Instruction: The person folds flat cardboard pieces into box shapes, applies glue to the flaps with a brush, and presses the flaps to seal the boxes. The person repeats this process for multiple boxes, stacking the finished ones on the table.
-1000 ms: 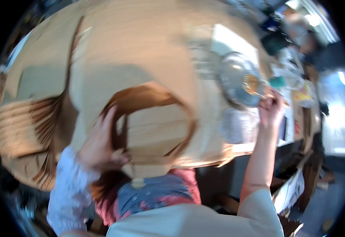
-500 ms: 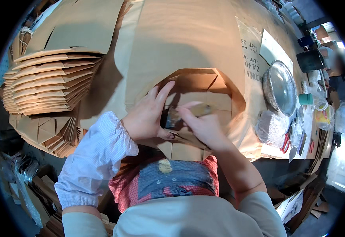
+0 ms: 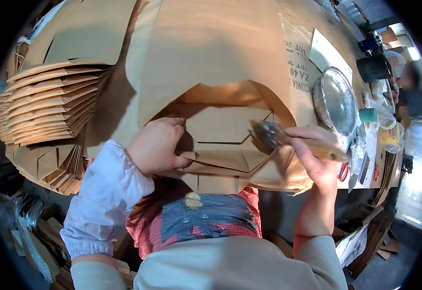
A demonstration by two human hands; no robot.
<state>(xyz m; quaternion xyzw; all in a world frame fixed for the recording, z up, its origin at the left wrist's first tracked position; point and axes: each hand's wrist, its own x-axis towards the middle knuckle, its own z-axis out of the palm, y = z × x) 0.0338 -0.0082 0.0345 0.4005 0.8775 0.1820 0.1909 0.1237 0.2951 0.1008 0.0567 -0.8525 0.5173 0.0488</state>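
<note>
A large brown paper bag (image 3: 211, 43) lies on the table in front of me, its near end opened out into folded flaps. My left hand (image 3: 157, 145) is at the left of that opening, fingers bent inside and thumb on the near flap (image 3: 220, 162). In my right hand (image 3: 315, 152) is a flat brush (image 3: 324, 149), gripped by its wooden handle. Its bristle end points left, over the right side of the opening.
Stacked folded paper bags (image 3: 51, 101) stand at the left. On the right are a metal bowl (image 3: 337, 104), a green-lidded container (image 3: 367, 115), red-handled scissors (image 3: 343, 171) and a black bucket (image 3: 373, 69). Another person (image 3: 416, 79) is at the far right.
My right hand has drawn the brush out of the opening to the right. My left fingers, spread before, are now bent. The near flap lies more open, and the view has shifted slightly.
</note>
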